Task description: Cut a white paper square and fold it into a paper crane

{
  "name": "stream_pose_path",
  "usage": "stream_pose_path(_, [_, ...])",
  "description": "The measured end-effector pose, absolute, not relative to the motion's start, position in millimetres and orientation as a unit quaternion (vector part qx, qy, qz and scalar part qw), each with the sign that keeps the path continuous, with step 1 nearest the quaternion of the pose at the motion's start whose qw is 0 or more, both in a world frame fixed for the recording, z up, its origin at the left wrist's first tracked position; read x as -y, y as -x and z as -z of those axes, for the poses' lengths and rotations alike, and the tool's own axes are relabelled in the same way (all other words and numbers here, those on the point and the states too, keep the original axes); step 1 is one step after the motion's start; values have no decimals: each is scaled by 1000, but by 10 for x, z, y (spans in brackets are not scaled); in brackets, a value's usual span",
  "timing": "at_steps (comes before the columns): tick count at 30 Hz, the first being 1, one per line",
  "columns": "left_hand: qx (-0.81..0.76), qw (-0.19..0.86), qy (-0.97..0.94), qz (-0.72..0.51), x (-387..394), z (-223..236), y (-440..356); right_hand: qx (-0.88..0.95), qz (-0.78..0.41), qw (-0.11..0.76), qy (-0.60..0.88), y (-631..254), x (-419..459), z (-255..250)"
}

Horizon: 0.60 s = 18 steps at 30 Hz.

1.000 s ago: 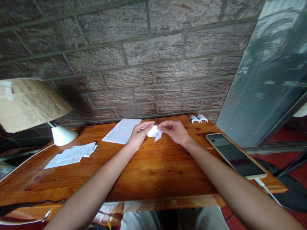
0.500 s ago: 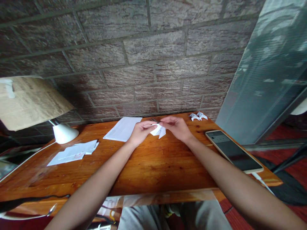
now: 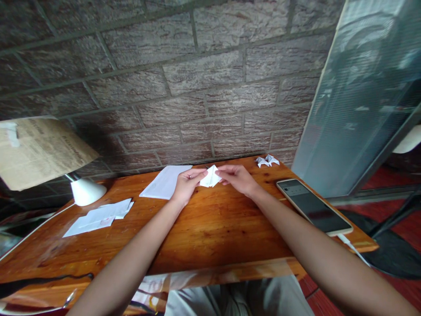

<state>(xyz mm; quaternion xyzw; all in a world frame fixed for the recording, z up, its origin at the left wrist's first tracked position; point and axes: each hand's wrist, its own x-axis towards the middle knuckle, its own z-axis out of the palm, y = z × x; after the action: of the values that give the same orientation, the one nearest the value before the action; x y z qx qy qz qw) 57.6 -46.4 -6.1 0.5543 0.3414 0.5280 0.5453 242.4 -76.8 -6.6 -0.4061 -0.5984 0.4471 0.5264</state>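
Observation:
A small piece of folded white paper (image 3: 210, 177) is held up over the far part of the wooden table (image 3: 217, 232). My left hand (image 3: 187, 184) pinches its left edge between thumb and fingers. On the opposite edge, my right hand (image 3: 237, 179) grips it the same way. The paper has a pointed top and a crease down its middle. Just left of my left hand lies a stack of white paper (image 3: 165, 182). Two folded paper figures (image 3: 267, 161) sit at the table's far right, beyond my right hand.
A lamp with a paper-covered shade (image 3: 46, 151) stands at the left, near some loose paper slips (image 3: 98, 217). On the right lies a phone (image 3: 314, 206) with a white cable (image 3: 353, 250) plugged in. A stone-block wall (image 3: 204, 96) rises behind the table.
Both hands have turned the folded paper, so its point now faces up and its flat faces show. My fingers have shifted to its two sides. The view has tilted slightly.

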Motion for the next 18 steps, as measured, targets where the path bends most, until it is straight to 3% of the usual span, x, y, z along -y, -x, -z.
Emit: stream_pose_path(18, [-313, 514, -669, -437, 478, 99, -575, 627, -413, 534, 390, -2361, 762, 90])
